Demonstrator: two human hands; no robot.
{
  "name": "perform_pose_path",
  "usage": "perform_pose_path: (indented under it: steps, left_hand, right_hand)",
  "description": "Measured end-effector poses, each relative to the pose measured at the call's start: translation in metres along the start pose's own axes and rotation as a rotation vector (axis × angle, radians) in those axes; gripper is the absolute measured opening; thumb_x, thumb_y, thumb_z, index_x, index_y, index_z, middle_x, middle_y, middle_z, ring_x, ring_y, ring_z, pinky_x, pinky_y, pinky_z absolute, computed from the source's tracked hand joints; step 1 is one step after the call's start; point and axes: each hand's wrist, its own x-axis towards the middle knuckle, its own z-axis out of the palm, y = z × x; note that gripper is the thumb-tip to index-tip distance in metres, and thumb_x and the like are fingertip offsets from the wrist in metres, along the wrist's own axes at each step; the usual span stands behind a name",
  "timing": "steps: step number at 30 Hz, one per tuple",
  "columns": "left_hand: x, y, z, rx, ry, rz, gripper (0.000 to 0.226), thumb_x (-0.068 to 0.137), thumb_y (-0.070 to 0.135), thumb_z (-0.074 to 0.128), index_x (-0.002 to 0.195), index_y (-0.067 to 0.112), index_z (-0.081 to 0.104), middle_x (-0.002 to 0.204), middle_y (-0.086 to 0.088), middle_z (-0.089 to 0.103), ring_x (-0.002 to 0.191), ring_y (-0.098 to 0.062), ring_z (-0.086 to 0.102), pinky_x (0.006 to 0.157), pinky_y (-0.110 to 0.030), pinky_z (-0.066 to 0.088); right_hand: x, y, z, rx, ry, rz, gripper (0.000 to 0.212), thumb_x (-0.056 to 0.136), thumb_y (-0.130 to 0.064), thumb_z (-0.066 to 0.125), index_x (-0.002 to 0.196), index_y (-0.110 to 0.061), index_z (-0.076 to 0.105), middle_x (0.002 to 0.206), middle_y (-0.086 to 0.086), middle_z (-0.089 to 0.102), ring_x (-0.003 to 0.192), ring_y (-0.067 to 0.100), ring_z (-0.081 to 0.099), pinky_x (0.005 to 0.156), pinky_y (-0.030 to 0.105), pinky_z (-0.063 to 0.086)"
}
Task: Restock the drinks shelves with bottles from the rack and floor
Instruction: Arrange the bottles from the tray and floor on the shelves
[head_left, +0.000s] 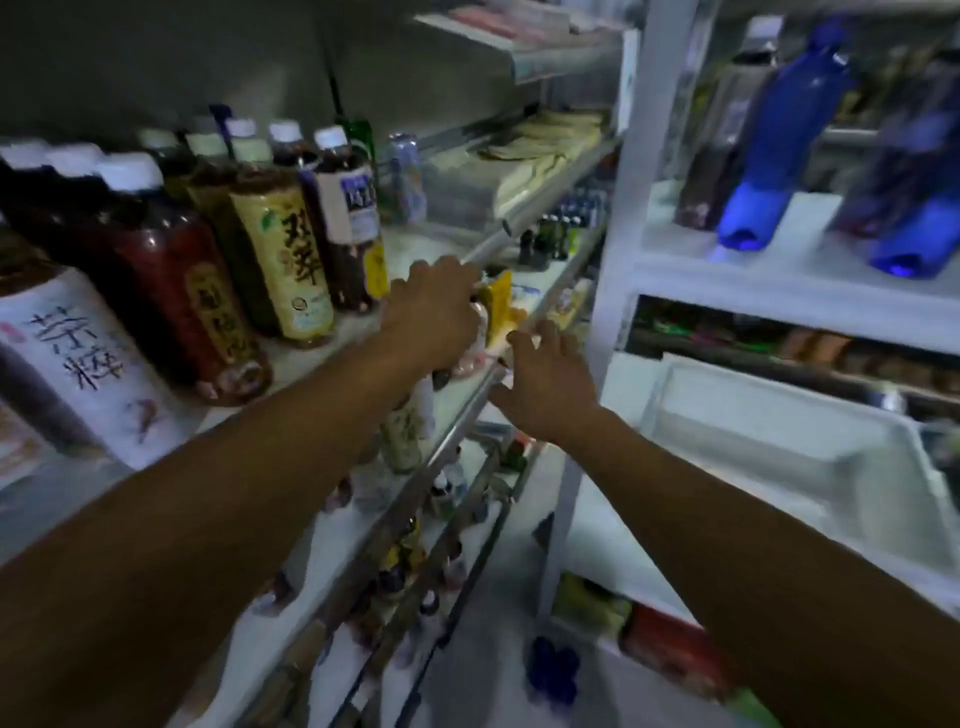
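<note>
At the front rail of the drinks shelf (415, 247) — both arms reach in from 6 o'clock.

Left hand (434, 312): knuckles up, fingers curled down over the rail edge. Whether they close on a bottle or on the rail itself I cannot tell; the palm side is hidden.

Right hand (550, 382): fingers spread and relaxed, holding nothing, just beside the lower rail (462, 415).

Pale-labelled bottle (408, 431): directly under the left wrist, at 6 o'clock from that hand, with its long axis near upright and its top hidden by the forearm. The left hand is clearly the nearer one.

Stocked row of tea bottles (291, 270): upright at 9 o'clock from the left hand.

Bare white shelf lies at 12 o'clock from the left hand — likely the gap to fill. The lift is short, with little room beside the row.

White rack (618, 208) at 3 o'clock holds blue bottles (779, 130). Light is dim and the frame is blurred.
</note>
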Motion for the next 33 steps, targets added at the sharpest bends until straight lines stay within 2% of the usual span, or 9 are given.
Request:
perform_pose_path:
  steps: [3,8,11,15,19,24,26,28,33]
  left_hand:
    - [-0.037,0.006,0.042,0.016,-0.118,0.128,0.043,0.092,0.018,0.050,0.135,0.021,0.050,0.136,-0.007,0.051,0.122,-0.035,0.049,0.098,-0.045,0.043]
    - [-0.097,0.035,0.105,-0.035,-0.303,0.193,0.054,0.093,0.016,0.051,0.145,0.022,0.037,0.144,-0.009,0.042,0.130,-0.039,0.039,0.102,-0.050,0.036]
    - [-0.134,0.056,0.141,-0.041,-0.377,0.272,0.059,0.090,0.014,0.053,0.146,0.020,0.036,0.144,-0.011,0.040,0.128,-0.039,0.040,0.099,-0.048,0.039]
    - [-0.182,0.078,0.193,-0.049,-0.528,0.312,0.064,0.090,0.013,0.056,0.148,0.021,0.030,0.155,-0.012,0.023,0.135,-0.038,0.031,0.102,-0.049,0.037]
    - [-0.219,0.095,0.242,-0.046,-0.610,0.319,0.062,0.089,0.010,0.057,0.145,0.022,0.033,0.150,-0.011,0.027,0.130,-0.039,0.035,0.098,-0.050,0.042]
    - [-0.250,0.099,0.293,-0.081,-0.751,0.264,0.053,0.090,0.013,0.054,0.141,0.018,0.041,0.146,-0.011,0.036,0.122,-0.036,0.046,0.098,-0.048,0.044]
    - [-0.260,0.096,0.310,-0.042,-0.812,0.214,0.057,0.092,0.015,0.052,0.146,0.019,0.034,0.152,-0.010,0.031,0.133,-0.034,0.037,0.104,-0.049,0.040]
    - [-0.270,0.089,0.327,-0.022,-0.863,0.123,0.066,0.092,0.017,0.056,0.151,0.022,0.027,0.154,-0.009,0.027,0.136,-0.035,0.032,0.104,-0.049,0.040]
    - [-0.296,0.064,0.385,-0.050,-0.926,-0.003,0.069,0.089,0.018,0.061,0.149,0.018,0.028,0.151,-0.012,0.029,0.130,-0.039,0.039,0.100,-0.049,0.043]
  right_hand:
    - [-0.052,0.006,0.020,-0.096,-0.036,0.125,0.078,0.089,-0.050,0.060,0.152,-0.018,0.029,0.161,0.016,0.013,0.143,0.040,0.023,0.109,0.046,0.033]
    - [-0.136,0.034,0.054,-0.134,-0.128,0.344,0.077,0.089,-0.044,0.061,0.152,-0.017,0.025,0.162,0.014,0.009,0.143,0.040,0.021,0.109,0.046,0.031]
    - [-0.178,0.054,0.077,-0.157,-0.198,0.448,0.078,0.087,-0.043,0.062,0.151,-0.015,0.026,0.161,0.016,0.009,0.141,0.041,0.023,0.107,0.047,0.032]
    - [-0.225,0.074,0.110,-0.143,-0.246,0.543,0.071,0.085,-0.037,0.062,0.146,-0.014,0.034,0.156,0.017,0.019,0.132,0.040,0.034,0.098,0.044,0.038]
    - [-0.255,0.100,0.144,-0.063,-0.320,0.626,0.067,0.085,-0.039,0.065,0.141,-0.016,0.037,0.147,0.012,0.027,0.127,0.038,0.037,0.098,0.046,0.040]
    - [-0.278,0.139,0.190,0.016,-0.479,0.670,0.070,0.089,-0.041,0.063,0.147,-0.017,0.033,0.154,0.013,0.022,0.137,0.041,0.029,0.101,0.049,0.038]
    - [-0.282,0.153,0.211,0.035,-0.536,0.659,0.072,0.090,-0.042,0.062,0.149,-0.017,0.030,0.158,0.014,0.017,0.139,0.041,0.027,0.102,0.049,0.039]
    - [-0.283,0.165,0.234,0.053,-0.583,0.636,0.072,0.090,-0.042,0.060,0.150,-0.016,0.029,0.159,0.014,0.016,0.137,0.041,0.029,0.102,0.049,0.038]
    - [-0.286,0.183,0.299,0.176,-0.660,0.699,0.073,0.089,-0.037,0.061,0.150,-0.016,0.029,0.153,0.012,0.023,0.133,0.038,0.031,0.100,0.047,0.037]
